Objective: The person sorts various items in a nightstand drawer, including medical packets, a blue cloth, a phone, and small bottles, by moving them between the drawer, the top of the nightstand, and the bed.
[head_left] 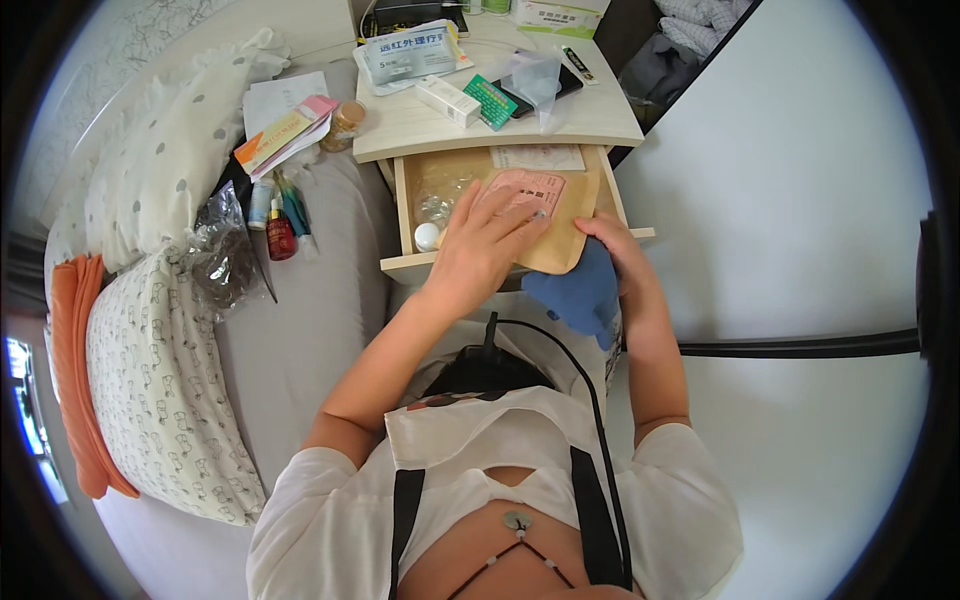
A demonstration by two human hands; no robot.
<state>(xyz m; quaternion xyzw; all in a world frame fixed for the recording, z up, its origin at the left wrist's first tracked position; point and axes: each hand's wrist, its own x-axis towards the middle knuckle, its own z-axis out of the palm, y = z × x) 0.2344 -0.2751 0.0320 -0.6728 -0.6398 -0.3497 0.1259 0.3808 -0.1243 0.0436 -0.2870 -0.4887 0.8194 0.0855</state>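
A brown paper envelope (563, 240) with a red printed patch lies over the open drawer (412, 266) of a pale nightstand. My left hand (485, 238) rests flat on it, fingers stretched out. At the envelope's right corner is my right hand (625, 255), closed round a blue cloth (578, 290) that hangs over the drawer front. Its thumb and finger are by the envelope's edge; whether they also pinch it I cannot tell. Left of the envelope, the drawer holds a clear plastic bag (437, 200) and a white round cap (427, 237). A printed paper (537, 157) shows at the drawer's back.
On the nightstand top (400, 143) are a blue-white packet (412, 55), a white box (447, 101), a green card (490, 102) and a dark phone (568, 82). The grey bed (330, 220) at left bears leaflets (285, 135), a jar (345, 122), a red bottle (280, 235) and pillows (160, 390).
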